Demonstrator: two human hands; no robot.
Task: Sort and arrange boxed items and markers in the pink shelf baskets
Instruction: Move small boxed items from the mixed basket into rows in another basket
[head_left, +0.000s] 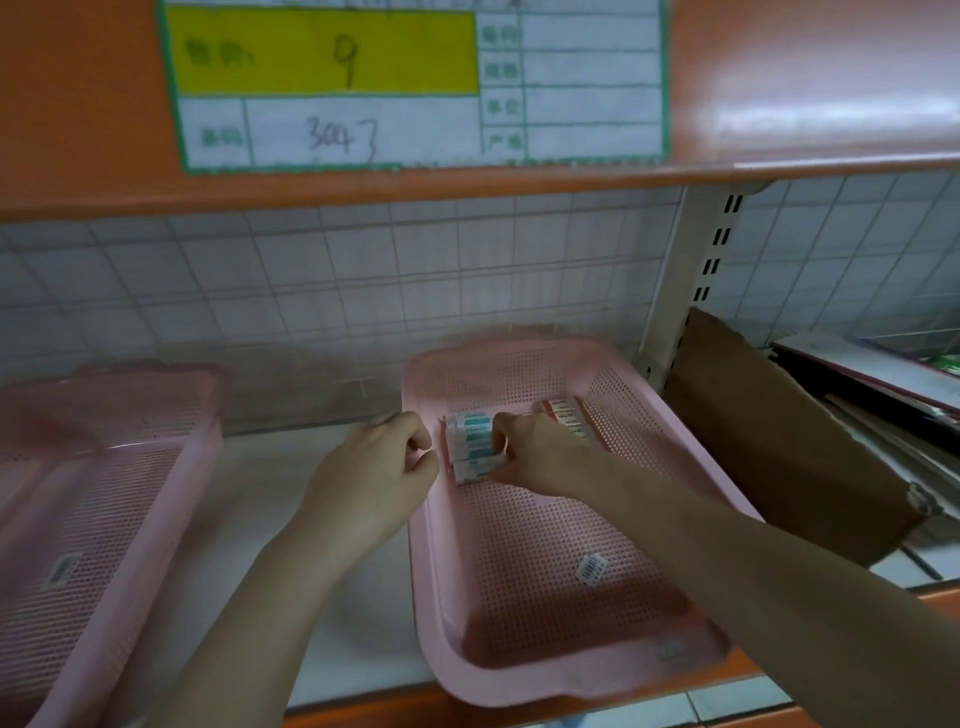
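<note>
Item 1: pink basket (545, 670), right of centre on the shelf (322, 519), its near rim overhanging the orange front edge. A barcode sticker (592, 567) lay on its perforated floor, nearer me than the contents.

Item 2: second pink basket (78, 519), at my left on the same shelf, well apart from the first; a barcode label showed on its floor (blurred, contents not readable).

Item 3: my left hand (376, 467), just outside the first basket's left wall, fingers curled in towards the palm; I could not tell whether they pinched the rim or held nothing.

Item 4: my right hand (535, 452), inside the basket, fingers curled round the right side of the white-and-teal boxes (470, 447).

Item 5: those boxes, a short row packed side by side against the basket's left wall, toward its back.

Item 6: red-and-white boxes (566, 415), just beyond my right hand, nearer the back wall.

Item 7: brown cardboard (779, 441), leaning at the right of the basket, beside the slotted upright.

Item 8: shelf label (415, 83) overhead, handwritten "9" on yellow.
</note>
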